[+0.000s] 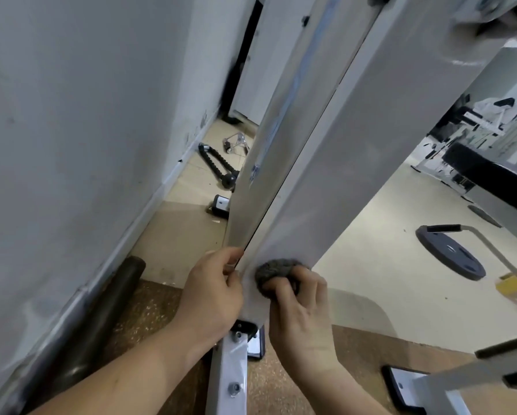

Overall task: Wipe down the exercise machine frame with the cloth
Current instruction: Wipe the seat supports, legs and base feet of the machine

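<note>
Fingers point(281, 290) of right hand point(303, 313) curl over cloth point(276, 271) on frame point(311, 175); left hand point(213, 292) seemingly pinches frame edge.

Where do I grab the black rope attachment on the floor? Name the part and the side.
Grip the black rope just behind its end knob, which would likely stop a hand slipping. Come from above: it lies flat on the floor, with the wall on one side and the machine frame on the other.

A grey wall point(71, 115) stands left, beige floor point(371, 250) spreads right with 1 dark weight plate point(449, 253) lying on it.
</note>
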Demonstrator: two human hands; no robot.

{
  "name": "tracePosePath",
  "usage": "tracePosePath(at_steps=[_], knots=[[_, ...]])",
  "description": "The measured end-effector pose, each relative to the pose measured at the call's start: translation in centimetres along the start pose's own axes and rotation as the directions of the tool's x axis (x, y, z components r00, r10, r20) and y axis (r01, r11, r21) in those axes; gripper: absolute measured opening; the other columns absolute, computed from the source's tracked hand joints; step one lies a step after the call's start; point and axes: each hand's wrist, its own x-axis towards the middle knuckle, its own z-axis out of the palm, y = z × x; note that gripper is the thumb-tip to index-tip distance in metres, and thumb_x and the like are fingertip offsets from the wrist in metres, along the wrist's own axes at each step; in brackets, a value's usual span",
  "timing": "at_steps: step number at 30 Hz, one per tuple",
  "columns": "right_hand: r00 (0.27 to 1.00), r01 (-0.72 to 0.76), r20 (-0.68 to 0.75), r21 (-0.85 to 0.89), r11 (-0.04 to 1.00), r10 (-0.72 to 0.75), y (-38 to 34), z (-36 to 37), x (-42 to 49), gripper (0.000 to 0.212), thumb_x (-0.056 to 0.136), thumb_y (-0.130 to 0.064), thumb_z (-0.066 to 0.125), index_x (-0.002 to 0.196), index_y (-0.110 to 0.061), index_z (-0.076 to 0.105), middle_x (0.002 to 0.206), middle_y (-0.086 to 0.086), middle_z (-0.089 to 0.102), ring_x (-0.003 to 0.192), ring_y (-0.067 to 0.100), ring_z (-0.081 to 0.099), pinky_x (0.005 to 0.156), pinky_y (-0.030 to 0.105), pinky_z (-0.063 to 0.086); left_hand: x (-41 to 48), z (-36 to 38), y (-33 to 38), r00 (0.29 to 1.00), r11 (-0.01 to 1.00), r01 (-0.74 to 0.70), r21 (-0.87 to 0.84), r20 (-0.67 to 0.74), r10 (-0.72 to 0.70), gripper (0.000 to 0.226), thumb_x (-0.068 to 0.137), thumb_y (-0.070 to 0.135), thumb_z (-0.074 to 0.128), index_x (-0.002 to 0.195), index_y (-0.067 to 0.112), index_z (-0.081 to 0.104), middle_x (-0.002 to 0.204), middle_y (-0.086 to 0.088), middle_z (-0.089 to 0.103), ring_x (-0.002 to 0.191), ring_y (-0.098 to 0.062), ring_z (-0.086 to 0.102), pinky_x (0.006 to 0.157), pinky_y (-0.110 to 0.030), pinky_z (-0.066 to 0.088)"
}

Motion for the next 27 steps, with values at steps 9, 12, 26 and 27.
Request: tracePosePath(at_steps=[9,12,26,27], knots=[[0.963,-0.067,-0.26,0.0,0.998,0.065,-1.8,-0.1,4.6,0.028,0.095,-0.02,0.068,0.117,-0.034,0.06,0.131,0.004,0.038,0.12,0.034,0.042,0.109,0.045,0.036,-1.3,1.0,-3.0,0.997,0.997,0.065,-0.037,0.035,-0.064,0.028,0.098,0.012,0.065,0.122,0.026,0.067,0.114,0.016,0.065,0.105,-0.001,0.063,0.084,-0.008,0.048],[0.995,-0.01,-0.103,-0.022,1.0,0.008,-1.9,2.3,0.3,0.034,0.089,-0.023,0.075,0.117,-0.034,0.059,0.128,0.005,0.04,0.115,0.033,0.044,0.099,0.051,0.044,-1.3,0.8,-3.4,0.997,0.99,0.06,-0.127,0.055,-0.054,0.03,0.098,0.009,0.065,0.121,0.026,0.071,0.109,0.014,0.073,0.103,0.0,0.067,0.091,-0.02,0.054],[0.949,-0.299,-0.057,0.152,0.942,0.31,-3.1,4.7,-2.4,0.026,0.097,-0.062,0.051,0.105,-0.037,0.054,0.125,0.003,0.039,0.119,0.03,0.04,0.105,0.046,0.04,-2.3,0.8,-7.9,0.973,0.969,0.228,-0.099,0.069,-0.222,0.022,0.095,0.024,0.073,0.116,0.026,0.074,0.104,0.014,0.075,0.099,-0.001,0.068,0.092,-0.026,0.056],[0.943,-0.308,-0.072,0.175,0.935,0.324,-3.3,4.6,-2.2,0.022,0.096,-0.057,0.055,0.103,-0.036,0.053,0.123,0.004,0.041,0.118,0.03,0.042,0.103,0.047,0.041,-2.5,0.9,-7.9,0.973,0.969,0.228,-0.1,0.068,-0.222,0.02,0.095,0.023,0.073,0.115,0.026,0.074,0.103,0.014,0.075,0.099,0.0,0.068,0.091,-0.025,0.056]])
